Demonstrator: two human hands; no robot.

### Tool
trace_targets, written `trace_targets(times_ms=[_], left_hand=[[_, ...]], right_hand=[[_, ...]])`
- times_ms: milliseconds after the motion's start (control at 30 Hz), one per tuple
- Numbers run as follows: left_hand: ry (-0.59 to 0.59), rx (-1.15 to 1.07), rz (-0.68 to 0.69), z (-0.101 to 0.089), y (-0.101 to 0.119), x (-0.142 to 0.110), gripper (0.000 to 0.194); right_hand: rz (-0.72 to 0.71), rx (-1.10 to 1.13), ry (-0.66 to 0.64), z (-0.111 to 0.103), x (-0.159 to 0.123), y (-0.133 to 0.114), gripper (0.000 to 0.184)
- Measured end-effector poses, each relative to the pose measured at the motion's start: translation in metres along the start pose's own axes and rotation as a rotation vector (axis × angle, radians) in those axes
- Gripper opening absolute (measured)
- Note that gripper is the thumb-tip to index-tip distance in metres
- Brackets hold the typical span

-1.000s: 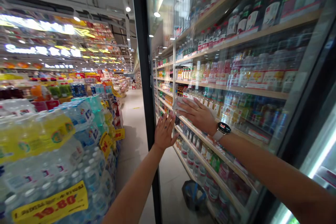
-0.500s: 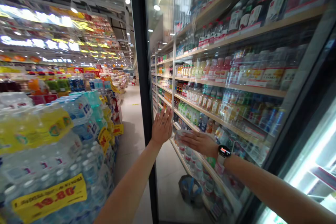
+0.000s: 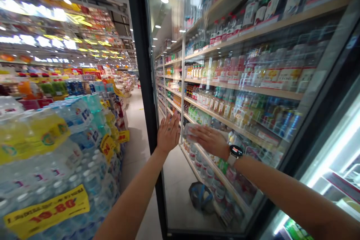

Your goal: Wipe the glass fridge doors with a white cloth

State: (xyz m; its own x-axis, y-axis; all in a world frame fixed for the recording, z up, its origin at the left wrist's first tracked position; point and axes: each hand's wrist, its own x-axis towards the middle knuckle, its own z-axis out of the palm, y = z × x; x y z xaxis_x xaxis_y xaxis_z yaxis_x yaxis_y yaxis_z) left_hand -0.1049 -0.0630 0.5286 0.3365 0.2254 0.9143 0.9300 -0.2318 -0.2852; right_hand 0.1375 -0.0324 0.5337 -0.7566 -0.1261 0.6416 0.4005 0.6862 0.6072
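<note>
I face an open glass cooler door [image 3: 213, 195] with a black frame [image 3: 140, 63]. My left hand [image 3: 168, 134] lies flat against the glass near the frame, fingers spread. My right hand [image 3: 209, 139], with a watch [image 3: 235, 152] on the wrist, presses a pale cloth [image 3: 188, 132] flat on the glass just to the right of the left hand. The glass mirrors wooden shelves [image 3: 253, 90] full of drink bottles.
Stacked packs of water bottles [image 3: 50, 157] with yellow price tags [image 3: 45, 212] fill the left. A shop aisle [image 3: 140, 120] runs ahead between them and the door. The lit cooler interior [image 3: 332, 165] shows at the right. A dark bag shows as a reflection [image 3: 201, 197] low in the glass.
My right hand with the cloth swept down the glass from shelf height, then came back up a little. My left hand stayed flat on the glass. The view turned slightly to the right.
</note>
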Motion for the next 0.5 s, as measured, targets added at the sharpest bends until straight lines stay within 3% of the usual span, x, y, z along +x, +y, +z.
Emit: trace_targets(times_ms=[133,233,333,500], left_hand=[[0.007,-0.001,-0.003,0.000,0.000,0.001,0.056],[0.024,0.009,0.012,-0.001,0.001,0.003,0.057],[0.056,0.019,0.034,-0.003,0.001,0.005,0.059],[0.063,0.046,0.038,-0.004,0.002,0.005,0.062]], right_hand=[[-0.219,0.071,-0.010,0.022,-0.046,-0.034,0.038],[-0.278,0.057,-0.026,0.018,-0.048,-0.028,0.037],[-0.177,-0.013,-0.037,-0.003,-0.024,0.005,0.041],[0.183,-0.126,0.106,-0.040,0.027,0.063,0.051]])
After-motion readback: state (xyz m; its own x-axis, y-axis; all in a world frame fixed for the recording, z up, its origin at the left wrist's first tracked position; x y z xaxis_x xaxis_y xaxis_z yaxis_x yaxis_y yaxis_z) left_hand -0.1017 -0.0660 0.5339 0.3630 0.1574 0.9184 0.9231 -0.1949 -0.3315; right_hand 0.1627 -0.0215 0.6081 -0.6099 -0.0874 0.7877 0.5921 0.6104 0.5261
